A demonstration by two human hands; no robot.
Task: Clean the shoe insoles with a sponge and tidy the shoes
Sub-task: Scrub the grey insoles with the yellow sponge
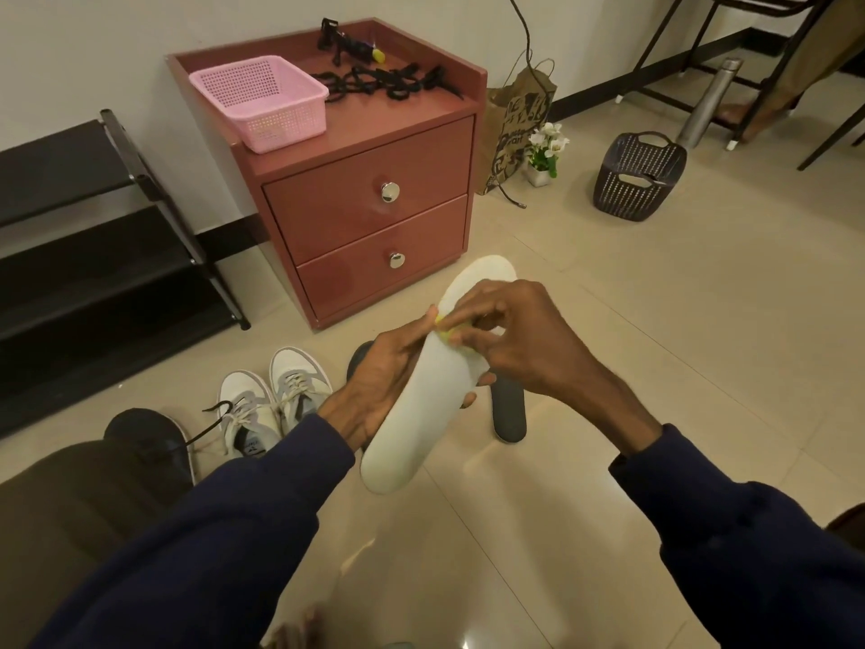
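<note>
Centrally, gripped along its edge by the left hand, fingers curled round it: a white insole, raised above the floor, toe end tilted toward 12 o'clock. Pressed onto its upper face near the middle, pinched in the curled fingertips of the right hand: a small yellow sponge, mostly hidden. On the tiled floor just at 3 o'clock of it, a dark insole; at 9 o'clock, peeking from behind the left hand, a second dark insole. Further toward 8 o'clock, white sneakers side by side, then a black shoe with a loose lace. Up at 11 o'clock, a red-brown nightstand bearing a pink basket and tangled black laces. Far at 9 o'clock, a black shoe rack; at 2 o'clock, a dark plastic basket.
</note>
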